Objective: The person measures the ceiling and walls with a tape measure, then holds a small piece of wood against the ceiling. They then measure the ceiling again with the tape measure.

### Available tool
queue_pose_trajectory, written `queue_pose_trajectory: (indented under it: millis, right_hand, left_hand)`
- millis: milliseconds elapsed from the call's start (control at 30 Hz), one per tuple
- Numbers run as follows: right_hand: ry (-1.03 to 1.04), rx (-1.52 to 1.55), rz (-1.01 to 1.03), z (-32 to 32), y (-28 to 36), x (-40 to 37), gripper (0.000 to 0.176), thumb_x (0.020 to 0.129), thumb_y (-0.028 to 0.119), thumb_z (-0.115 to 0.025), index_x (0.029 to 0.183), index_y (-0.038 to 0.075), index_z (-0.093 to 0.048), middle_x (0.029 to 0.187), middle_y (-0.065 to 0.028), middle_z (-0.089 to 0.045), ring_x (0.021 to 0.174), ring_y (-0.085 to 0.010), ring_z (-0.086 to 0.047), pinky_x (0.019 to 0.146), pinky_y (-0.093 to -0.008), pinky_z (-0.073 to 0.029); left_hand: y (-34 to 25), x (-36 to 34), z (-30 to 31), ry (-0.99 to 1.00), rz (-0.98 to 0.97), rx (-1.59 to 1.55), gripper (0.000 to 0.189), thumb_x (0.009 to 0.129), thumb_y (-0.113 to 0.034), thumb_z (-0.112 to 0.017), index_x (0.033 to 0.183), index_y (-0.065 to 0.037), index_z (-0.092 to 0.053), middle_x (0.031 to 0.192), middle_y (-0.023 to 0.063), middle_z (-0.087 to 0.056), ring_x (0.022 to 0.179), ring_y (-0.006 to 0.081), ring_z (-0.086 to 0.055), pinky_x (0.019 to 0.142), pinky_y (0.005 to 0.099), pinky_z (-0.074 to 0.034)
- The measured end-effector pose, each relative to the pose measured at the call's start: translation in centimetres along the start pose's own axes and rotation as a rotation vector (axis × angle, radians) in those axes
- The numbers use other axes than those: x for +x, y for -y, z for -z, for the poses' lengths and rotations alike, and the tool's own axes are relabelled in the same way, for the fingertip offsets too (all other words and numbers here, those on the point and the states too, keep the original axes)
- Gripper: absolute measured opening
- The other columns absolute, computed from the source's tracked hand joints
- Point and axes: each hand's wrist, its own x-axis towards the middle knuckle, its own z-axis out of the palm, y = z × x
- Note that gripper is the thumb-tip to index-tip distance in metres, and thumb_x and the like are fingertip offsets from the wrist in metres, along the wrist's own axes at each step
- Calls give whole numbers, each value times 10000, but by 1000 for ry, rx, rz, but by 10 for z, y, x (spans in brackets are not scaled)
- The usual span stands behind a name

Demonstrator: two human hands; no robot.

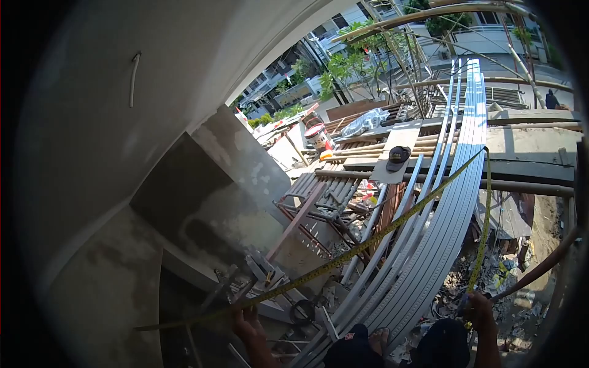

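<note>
— Nearest the camera: dark-clothed knees (445,343) at the bottom edge, with metalwork between and below them. What is the largest item on record?

— One broad, pale grey plastered surface (80,153), filling the left side of the view.

— And next in size?

— A bundle of long, silvery, perforated metal profiles (429,257), running from the bottom centre to the upper right, into sunlight.

— Location of the yellow metal measuring tape?

— The yellow metal measuring tape (392,227) slants across the profiles from lower left to upper right, bends sharply beyond their right edge, then drops to the right hand.

— Beside the profiles?

— A pale flat board (402,136), on their left.

— Condition of the hands?

— Left hand (248,328): fingers pinched on the tape near its lower-left end. Right hand (480,311): fingers closed around the tape's near, hanging end; whether they also enclose a case, I cannot tell.

— Smaller items?

— A white-and-red round bucket (316,136), left of the board; a black peaked cloth cap (398,158), resting on the board; a yellow-handled tool (269,278), above the left hand in view.
</note>
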Motion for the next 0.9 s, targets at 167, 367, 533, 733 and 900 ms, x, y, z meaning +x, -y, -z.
queue_pose_trajectory:
  millis: [167,367,533,733,900]
  right_hand:
    - [-86,-332,11,-3,-8,-8,146,888,209,-595,958,83,-572,640,23,-469,518,-116,-493,442,-290,-420]
    - [341,-656,363,75,-72,65,509,925,204,-676,1404,115,-528,1583,-228,-264,1297,-445,-496,781,-415,-615]
    - [77,-309,-66,-39,-27,26,477,972,204,-573,1411,50,-470,1329,-196,-556,1018,-291,-637,701,-339,-579]
    - [127,-244,-2,-61,-36,29,502,972,231,-572,1421,39,-456,1311,-197,-570,1028,-302,-636,715,-352,-579]
    - [179,-250,66,-70,-37,37,524,973,253,-572,1429,29,-443,1296,-197,-582,1036,-310,-635,727,-363,-578]
  left_hand:
    - [-48,0,-53,192,-136,49,231,980,-199,-600,1146,-42,-566,1062,98,-639,944,237,-654,788,380,-570]
    - [-133,1,-143,329,-301,92,269,1000,-211,-583,1194,-39,-509,1038,112,-628,917,253,-695,759,388,-591]
    - [-201,23,-195,450,-419,96,256,1036,-203,-514,1224,-29,-519,1064,128,-645,939,249,-681,826,388,-581]
    - [-240,17,-197,480,-488,124,277,1036,-228,-519,1218,-19,-521,1089,128,-636,953,251,-678,840,389,-585]
    - [-258,14,-192,445,-549,125,267,1036,-227,-519,1187,-7,-533,1078,128,-638,955,251,-681,841,385,-593]
